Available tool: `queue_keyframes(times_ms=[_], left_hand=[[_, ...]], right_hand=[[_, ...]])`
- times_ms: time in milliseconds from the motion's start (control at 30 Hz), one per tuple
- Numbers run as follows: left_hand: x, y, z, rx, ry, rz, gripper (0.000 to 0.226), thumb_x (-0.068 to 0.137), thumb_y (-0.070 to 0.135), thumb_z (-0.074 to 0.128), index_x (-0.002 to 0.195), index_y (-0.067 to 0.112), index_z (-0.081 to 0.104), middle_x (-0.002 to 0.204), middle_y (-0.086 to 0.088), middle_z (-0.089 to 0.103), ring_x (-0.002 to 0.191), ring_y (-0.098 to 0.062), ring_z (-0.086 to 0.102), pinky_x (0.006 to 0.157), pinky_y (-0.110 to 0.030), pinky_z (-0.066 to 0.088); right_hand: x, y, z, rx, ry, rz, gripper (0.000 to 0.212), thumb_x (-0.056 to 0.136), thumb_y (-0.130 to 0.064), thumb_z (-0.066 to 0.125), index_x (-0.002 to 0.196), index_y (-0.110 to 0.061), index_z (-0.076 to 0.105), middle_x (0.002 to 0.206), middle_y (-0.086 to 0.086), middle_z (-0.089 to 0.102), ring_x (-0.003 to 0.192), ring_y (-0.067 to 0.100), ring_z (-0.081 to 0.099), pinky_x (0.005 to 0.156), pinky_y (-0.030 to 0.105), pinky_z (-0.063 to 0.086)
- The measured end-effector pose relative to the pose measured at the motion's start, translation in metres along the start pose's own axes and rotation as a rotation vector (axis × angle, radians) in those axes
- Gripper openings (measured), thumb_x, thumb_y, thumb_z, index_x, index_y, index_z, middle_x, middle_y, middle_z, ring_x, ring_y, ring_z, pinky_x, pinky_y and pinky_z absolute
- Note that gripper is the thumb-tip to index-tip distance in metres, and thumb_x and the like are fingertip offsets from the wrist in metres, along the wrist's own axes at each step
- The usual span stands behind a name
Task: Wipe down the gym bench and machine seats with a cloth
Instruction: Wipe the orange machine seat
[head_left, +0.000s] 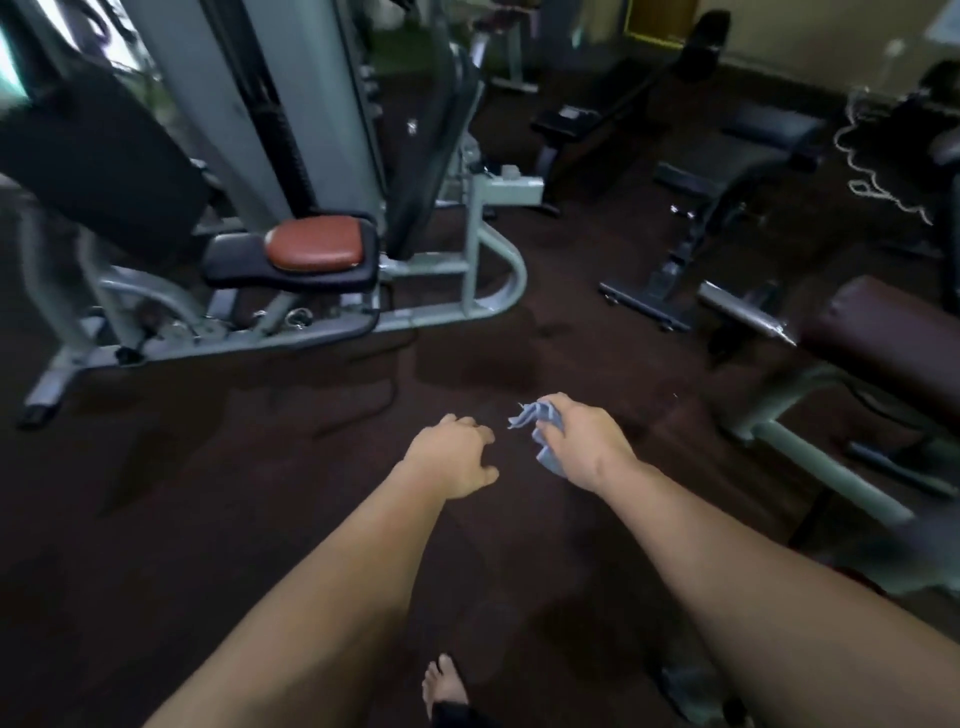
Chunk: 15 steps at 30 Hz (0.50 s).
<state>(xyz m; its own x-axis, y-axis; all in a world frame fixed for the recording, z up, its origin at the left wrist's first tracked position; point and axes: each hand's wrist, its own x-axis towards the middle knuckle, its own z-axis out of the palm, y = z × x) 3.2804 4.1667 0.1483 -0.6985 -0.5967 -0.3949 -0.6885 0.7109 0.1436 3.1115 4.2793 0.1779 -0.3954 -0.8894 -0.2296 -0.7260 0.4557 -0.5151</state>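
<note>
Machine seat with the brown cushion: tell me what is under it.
Under the machine seat a grey metal frame with bolts and brackets runs along the dark floor. The seat's own pad hides its mounting post and whatever sits directly beneath it.

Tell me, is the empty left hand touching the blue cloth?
Apart. The head view shows dark floor between the left hand and the blue cloth, which the right hand grips.

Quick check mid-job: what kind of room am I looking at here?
Most likely a gym: a grey steel weight machine with a brown padded seat, a dark maroon padded bench and a black adjustable bench stand on dark flooring.
</note>
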Motion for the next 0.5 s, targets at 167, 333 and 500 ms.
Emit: queue_keyframes(times_ms=[167, 333, 500], left_hand=[[0.029, -0.111, -0.052, 0.0, 0.022, -0.082, 0.056, 0.094, 0.052, 0.058, 0.146, 0.031, 0.053, 0.137, 0.0, 0.058, 0.13, -0.026, 0.047, 0.1, -0.042, 0.049], [0.067, -0.204, -0.096, -0.009, 0.035, -0.157, 0.057, 0.095, 0.053, 0.057, 0.147, 0.031, 0.051, 0.138, 0.0, 0.056, 0.13, -0.026, 0.047, 0.099, -0.041, 0.047], [0.118, -0.286, -0.13, -0.045, 0.057, -0.242, 0.056, 0.094, 0.052, 0.057, 0.146, 0.032, 0.052, 0.139, 0.0, 0.057, 0.131, -0.026, 0.047, 0.101, -0.043, 0.047]], right_hand=[[0.088, -0.089, 0.006, 0.069, -0.025, -0.049, 0.023, 0.105, -0.03, 0.05, 0.126, -0.031, 0.059, 0.106, -0.001, 0.068, 0.101, 0.021, 0.065, 0.091, 0.038, 0.052], [0.182, -0.161, 0.016, 0.129, -0.053, -0.086, 0.015, 0.101, -0.033, 0.054, 0.114, -0.035, 0.06, 0.103, 0.0, 0.072, 0.092, 0.02, 0.067, 0.087, 0.039, 0.055], [0.288, -0.216, 0.025, 0.114, -0.064, -0.157, 0.022, 0.102, -0.037, 0.053, 0.119, -0.027, 0.063, 0.106, 0.001, 0.072, 0.097, 0.023, 0.068, 0.085, 0.038, 0.054]])
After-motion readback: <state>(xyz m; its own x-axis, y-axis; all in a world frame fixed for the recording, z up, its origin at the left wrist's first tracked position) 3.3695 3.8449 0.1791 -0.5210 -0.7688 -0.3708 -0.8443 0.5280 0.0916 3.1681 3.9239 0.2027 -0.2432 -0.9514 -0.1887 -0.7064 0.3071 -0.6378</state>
